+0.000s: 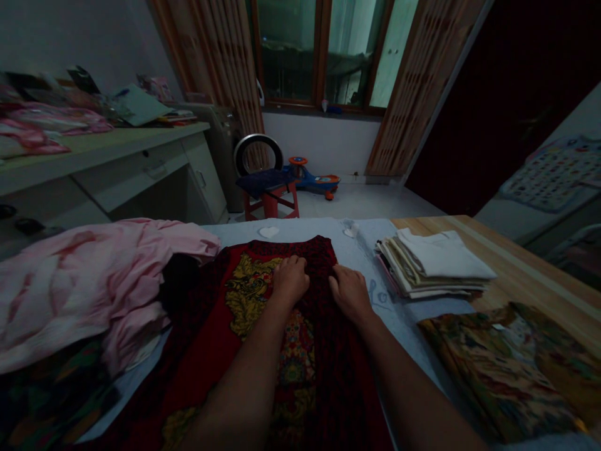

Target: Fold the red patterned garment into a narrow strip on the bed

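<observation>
A dark red garment with gold and many-coloured patterning lies spread out in front of me, its right side doubled over into a dark strip. My left hand rests on its upper middle, fingers bent and closed on the cloth. At the garment's upper right edge is my right hand, with its fingers curled onto the fabric and the thumb toward the left hand. The fingertips of both hands are partly hidden.
Pink cloth is heaped at left beside a black piece. On the right stand a stack of folded clothes and a folded brown patterned garment. Beyond the table are a red stool and a blue ride-on toy.
</observation>
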Tool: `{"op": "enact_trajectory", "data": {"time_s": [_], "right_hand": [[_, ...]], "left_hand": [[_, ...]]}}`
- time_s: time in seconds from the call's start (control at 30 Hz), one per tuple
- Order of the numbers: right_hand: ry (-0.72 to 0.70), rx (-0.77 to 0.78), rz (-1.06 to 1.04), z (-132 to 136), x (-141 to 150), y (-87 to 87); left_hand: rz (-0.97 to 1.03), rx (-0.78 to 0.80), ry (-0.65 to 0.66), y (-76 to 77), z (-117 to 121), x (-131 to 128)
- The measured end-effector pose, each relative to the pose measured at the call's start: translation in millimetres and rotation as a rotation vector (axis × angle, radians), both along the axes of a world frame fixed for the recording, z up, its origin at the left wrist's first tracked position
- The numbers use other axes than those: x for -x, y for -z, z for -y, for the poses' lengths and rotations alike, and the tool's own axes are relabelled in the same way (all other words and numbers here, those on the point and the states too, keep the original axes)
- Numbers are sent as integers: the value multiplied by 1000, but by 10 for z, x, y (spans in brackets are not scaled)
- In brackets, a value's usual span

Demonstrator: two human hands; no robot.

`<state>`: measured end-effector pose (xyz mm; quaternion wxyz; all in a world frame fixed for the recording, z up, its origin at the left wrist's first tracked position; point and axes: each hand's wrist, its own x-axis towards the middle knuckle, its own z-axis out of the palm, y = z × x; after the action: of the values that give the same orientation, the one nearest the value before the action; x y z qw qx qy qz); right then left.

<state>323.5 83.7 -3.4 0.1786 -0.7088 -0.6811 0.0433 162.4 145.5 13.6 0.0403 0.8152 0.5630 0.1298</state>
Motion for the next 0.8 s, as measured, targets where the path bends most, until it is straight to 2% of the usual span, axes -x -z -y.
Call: {"op": "enact_trajectory", "data": {"time_s": [0.2, 0.47, 0.63, 0.8], "right_hand": [[-18, 34, 4, 7, -41, 13], [116, -61, -103, -66, -212, 20], [57, -56, -35, -58, -188, 52], [121, -22, 31, -35, -147, 27]], "left_hand": [[6, -8, -46, 22, 5, -30], [-41, -54, -170, 51, 0, -24], [-22, -124, -83, 150, -4, -57], [-32, -110, -2, 170, 5, -66]]}}
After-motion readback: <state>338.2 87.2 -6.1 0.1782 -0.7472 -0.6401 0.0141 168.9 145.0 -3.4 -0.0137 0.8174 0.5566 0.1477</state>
